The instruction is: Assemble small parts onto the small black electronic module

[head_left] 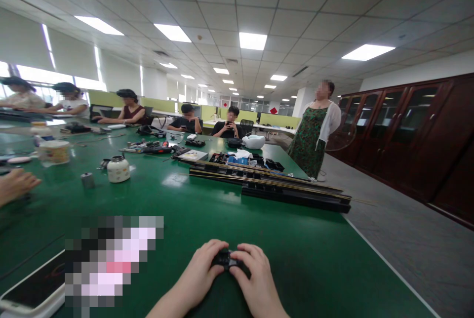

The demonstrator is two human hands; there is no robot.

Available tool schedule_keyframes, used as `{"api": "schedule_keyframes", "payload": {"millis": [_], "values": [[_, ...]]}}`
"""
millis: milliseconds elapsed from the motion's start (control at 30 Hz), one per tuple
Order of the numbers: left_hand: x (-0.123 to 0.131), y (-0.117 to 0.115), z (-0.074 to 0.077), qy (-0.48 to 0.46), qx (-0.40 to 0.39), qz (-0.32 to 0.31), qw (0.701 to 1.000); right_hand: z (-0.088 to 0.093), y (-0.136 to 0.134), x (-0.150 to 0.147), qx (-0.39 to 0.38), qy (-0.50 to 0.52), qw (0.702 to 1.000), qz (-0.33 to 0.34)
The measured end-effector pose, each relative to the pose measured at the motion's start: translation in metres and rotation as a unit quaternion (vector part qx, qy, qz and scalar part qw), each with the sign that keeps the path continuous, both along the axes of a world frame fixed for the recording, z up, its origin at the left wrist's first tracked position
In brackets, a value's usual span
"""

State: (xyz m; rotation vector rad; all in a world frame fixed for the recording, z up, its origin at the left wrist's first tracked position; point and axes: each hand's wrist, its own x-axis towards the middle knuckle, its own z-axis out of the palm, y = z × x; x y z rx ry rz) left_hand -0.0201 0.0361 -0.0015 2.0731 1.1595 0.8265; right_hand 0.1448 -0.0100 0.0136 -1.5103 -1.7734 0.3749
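Close to me over the green table, my left hand [202, 271] and my right hand [255, 272] both grip one small black plastic part [225, 258]. Its exact kind does not show, because the fingers cover most of it. The left thumb and fingers close round its left end. On its right end the right fingers are curled, with the thumb at the near side. The two hands almost meet at the middle of the part.
A phone [35, 281] lies at the lower left, beside a blurred-out patch. Long black rails with thin rods [296, 197] lie farther off. A cream jar [118, 169], a grey cylinder [88, 180] and tools [157, 149] stand left. Another person's hand [17, 185] is at the left edge.
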Motion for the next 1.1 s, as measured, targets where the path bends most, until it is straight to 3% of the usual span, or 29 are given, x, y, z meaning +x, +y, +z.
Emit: {"api": "schedule_keyframes", "payload": {"millis": [1100], "values": [[-0.0005, -0.0033, 0.0011, 0.018, 0.015, 0.006, 1.0, -0.0052, 0.0039, 0.0001, -0.065, -0.031, 0.997, -0.008]]}}
